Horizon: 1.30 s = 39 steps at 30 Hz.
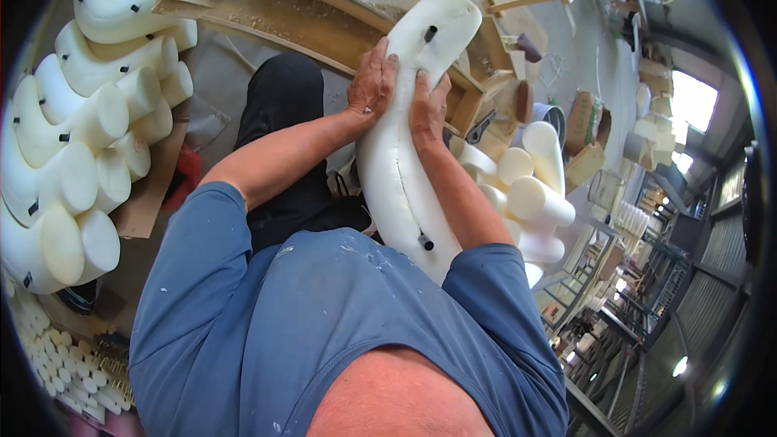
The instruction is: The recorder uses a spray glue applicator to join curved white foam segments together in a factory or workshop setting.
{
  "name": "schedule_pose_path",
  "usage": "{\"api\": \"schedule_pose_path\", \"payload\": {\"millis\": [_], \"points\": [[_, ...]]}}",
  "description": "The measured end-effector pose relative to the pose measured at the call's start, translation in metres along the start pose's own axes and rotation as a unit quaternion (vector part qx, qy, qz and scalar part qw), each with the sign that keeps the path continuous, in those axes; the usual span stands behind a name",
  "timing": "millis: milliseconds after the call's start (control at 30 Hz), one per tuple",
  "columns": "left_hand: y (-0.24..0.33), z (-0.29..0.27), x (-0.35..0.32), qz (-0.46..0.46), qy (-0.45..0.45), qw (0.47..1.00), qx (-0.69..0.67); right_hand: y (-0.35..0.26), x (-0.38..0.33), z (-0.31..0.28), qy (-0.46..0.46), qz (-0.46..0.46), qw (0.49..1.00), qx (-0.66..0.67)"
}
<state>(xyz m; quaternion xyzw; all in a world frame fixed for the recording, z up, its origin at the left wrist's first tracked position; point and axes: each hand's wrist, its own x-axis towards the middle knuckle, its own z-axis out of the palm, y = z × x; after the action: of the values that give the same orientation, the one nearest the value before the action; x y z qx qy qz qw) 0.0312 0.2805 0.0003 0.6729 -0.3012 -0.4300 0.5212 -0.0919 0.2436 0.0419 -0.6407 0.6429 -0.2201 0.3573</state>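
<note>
Clasping opposite flanks of the curved white piece, the left grip and right grip sit near its far end; its long axis runs between the forearms toward the torso.

Grey floor, bright window — glaring white, ribbed wall, small lit lamp

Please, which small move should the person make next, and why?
Perhaps slide the right grip down the long, curved, white foam-like piece, with the left grip steadying it: both sit nearer its far end, while a thin, rough-looking lengthwise seam lies uncovered below them.
</note>
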Motion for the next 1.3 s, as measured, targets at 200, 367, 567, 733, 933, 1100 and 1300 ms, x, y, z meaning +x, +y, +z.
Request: {"api": "schedule_pose_path", "payload": {"millis": [200,367,567,733,933,1100,1300], "points": [[0.007,-0.008,0.024,0.088,-0.1,0.928,-0.349,-0.024,0.04,-0.03,0.031,0.015,0.991,0.127],[-0.012,-0.001,0.031,0.079,-0.033,0.991,-0.102,-0.041,0.057,-0.004,0.011,0.014,0.997,0.079],[-0.012,0.004,0.021,0.068,-0.024,0.996,-0.056,-0.016,0.009,-0.03,-0.129,0.027,0.991,-0.002],[-0.004,0.011,0.009,0.019,0.021,0.999,0.016,-0.002,0.007,-0.009,-0.075,0.02,0.997,-0.024],[0.001,0.015,0.009,0.016,0.053,0.998,0.036,0.006,0.013,0.0,-0.066,0.004,0.997,-0.048],[0.0,0.02,0.008,0.006,0.068,0.996,0.051,0.011,0.015,0.004,-0.069,0.001,0.997,-0.039],[-0.005,0.025,0.011,0.001,0.075,0.996,0.05,0.006,0.017,0.007,-0.061,0.009,0.997,-0.041]]}}
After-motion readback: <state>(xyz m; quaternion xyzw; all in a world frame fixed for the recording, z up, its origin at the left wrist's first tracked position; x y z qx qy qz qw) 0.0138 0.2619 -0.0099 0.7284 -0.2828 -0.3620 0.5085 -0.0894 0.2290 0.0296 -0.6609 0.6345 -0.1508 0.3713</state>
